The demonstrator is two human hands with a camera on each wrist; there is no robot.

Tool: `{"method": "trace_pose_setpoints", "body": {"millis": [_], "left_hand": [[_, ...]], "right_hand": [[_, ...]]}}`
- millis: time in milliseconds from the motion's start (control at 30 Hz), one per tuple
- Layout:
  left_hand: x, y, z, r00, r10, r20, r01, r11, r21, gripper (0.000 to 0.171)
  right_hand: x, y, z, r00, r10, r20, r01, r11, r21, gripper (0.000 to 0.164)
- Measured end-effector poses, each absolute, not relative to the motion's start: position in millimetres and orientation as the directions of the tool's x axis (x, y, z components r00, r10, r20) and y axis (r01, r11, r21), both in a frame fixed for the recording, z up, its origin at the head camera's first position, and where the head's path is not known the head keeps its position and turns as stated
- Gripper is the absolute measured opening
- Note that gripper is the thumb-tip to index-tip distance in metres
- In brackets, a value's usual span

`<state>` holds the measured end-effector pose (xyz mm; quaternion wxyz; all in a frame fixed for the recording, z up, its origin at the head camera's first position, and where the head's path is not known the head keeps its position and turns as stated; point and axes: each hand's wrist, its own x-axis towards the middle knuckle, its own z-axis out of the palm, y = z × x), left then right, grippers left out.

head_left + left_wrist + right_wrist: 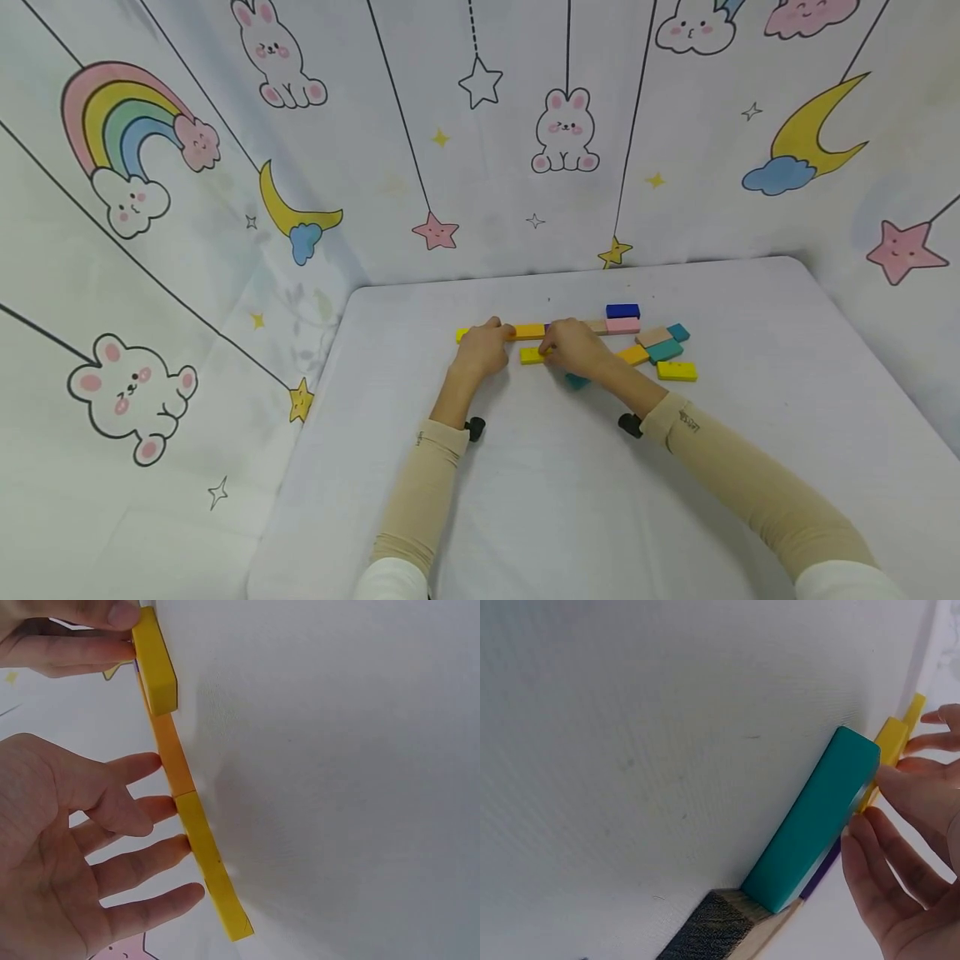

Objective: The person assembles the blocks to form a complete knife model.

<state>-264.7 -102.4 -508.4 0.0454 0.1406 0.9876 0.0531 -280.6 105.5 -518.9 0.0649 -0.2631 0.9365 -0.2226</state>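
Observation:
A straight row of small blocks lies near the back of the table, with a yellow block [217, 870] at its left end and an orange block [528, 331] beside it. My left hand [483, 346] touches the row's edge with its extended fingertips, thumb held apart. In front of the row, my right hand [577, 346] pinches one end of another yellow block [532, 357] between thumb and fingers. Partly hidden under the right hand is a teal block [810, 817]. A purple block [825, 866] of the row shows behind it.
Right of my hands, a tan block [597, 327] and a pink block [622, 326] continue the row, with a dark blue block [622, 311] behind. Loose wood-coloured, teal, orange and yellow [677, 372] blocks lie further right. A patterned cloth wall [510, 192] borders the white table [555, 500].

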Motion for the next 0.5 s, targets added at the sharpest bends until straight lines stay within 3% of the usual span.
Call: {"method": "trace_pose_setpoints", "body": {"millis": [500], "left_hand": [[-263.2,-102.8,-507.0,-0.955,0.293,-0.055,0.284,0.950,0.130,0.044]], "right_hand": [[-285.4,105.3,-519.6,-0.876,-0.482,0.016,-0.444,0.793,-0.418,0.011]]}}
